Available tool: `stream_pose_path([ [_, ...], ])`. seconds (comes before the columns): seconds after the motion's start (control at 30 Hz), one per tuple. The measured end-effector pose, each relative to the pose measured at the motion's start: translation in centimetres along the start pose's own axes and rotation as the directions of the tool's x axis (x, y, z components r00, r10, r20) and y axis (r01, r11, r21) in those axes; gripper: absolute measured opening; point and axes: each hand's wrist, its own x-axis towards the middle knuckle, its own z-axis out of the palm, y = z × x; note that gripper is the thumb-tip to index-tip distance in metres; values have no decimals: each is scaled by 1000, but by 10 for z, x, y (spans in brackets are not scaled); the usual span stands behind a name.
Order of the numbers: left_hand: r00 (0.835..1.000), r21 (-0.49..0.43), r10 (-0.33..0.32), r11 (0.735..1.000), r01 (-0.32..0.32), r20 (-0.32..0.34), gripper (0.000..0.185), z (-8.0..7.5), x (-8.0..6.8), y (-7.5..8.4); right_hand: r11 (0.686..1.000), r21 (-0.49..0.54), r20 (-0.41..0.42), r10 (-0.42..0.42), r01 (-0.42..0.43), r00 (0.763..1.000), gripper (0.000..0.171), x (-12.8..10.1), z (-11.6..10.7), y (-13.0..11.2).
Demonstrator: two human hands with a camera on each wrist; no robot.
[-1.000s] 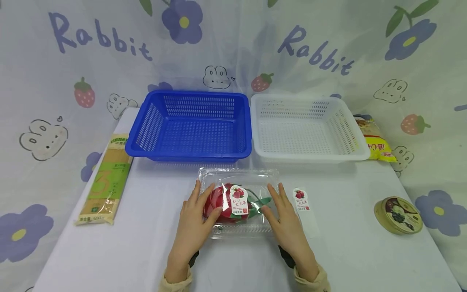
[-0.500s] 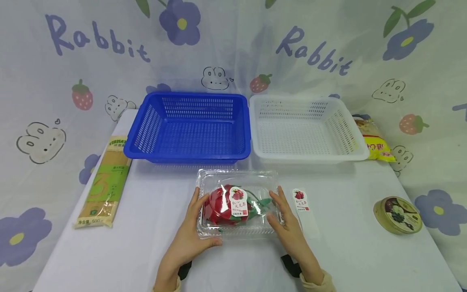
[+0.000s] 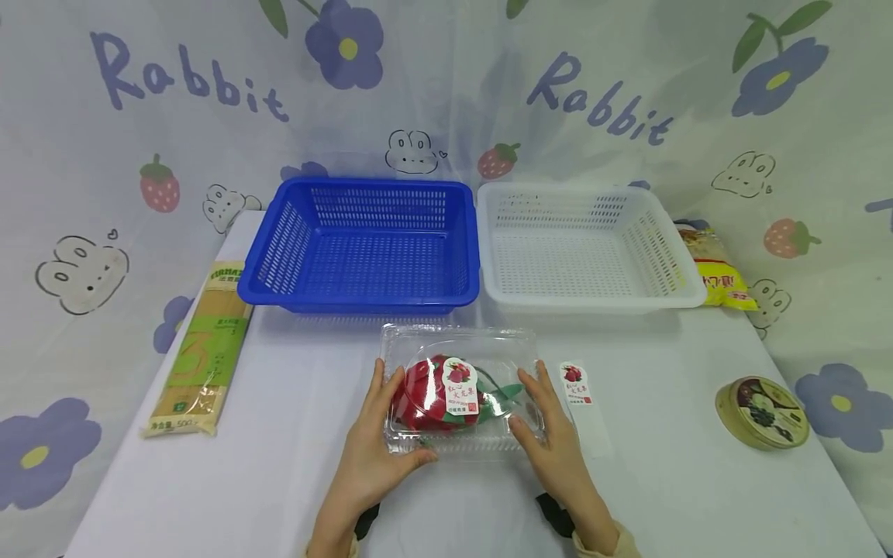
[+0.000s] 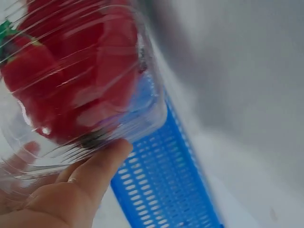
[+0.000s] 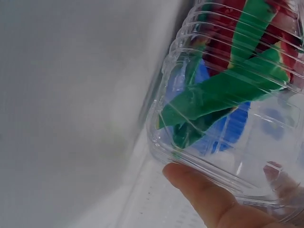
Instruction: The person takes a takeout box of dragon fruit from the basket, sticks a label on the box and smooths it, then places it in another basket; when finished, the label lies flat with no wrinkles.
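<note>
A clear plastic clamshell box [image 3: 460, 342] holds a red dragon fruit [image 3: 422, 399] with green leaves and a paper label. My left hand [image 3: 391, 422] grips the box's left side, thumb at its front edge. My right hand [image 3: 532, 407] grips the right side the same way. In the left wrist view my thumb [image 4: 95, 171] presses the box wall under the red fruit [image 4: 71, 71]. The right wrist view shows my thumb [image 5: 209, 199] under the box [image 5: 237, 156], below the green leaves [image 5: 223, 90].
Behind the box stand a blue basket [image 3: 359, 298] and a white basket [image 3: 593, 298], side by side. A noodle packet [image 3: 202, 353] lies at the left, a yellow bag [image 3: 722, 271] far right, a round tin [image 3: 762, 412] near right, and a label strip [image 3: 582, 399] beside my right hand.
Both hands slid off the lid to the box's sides and took hold, thumbs curling to its front edge. The box has shifted slightly.
</note>
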Motion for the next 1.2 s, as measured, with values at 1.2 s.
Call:
stream_pose_path([
  [1.2,917,32,399,917,-398,-21,94,7,115,112,973,-13,-200,-230,232,952,50,75,-126,-44],
])
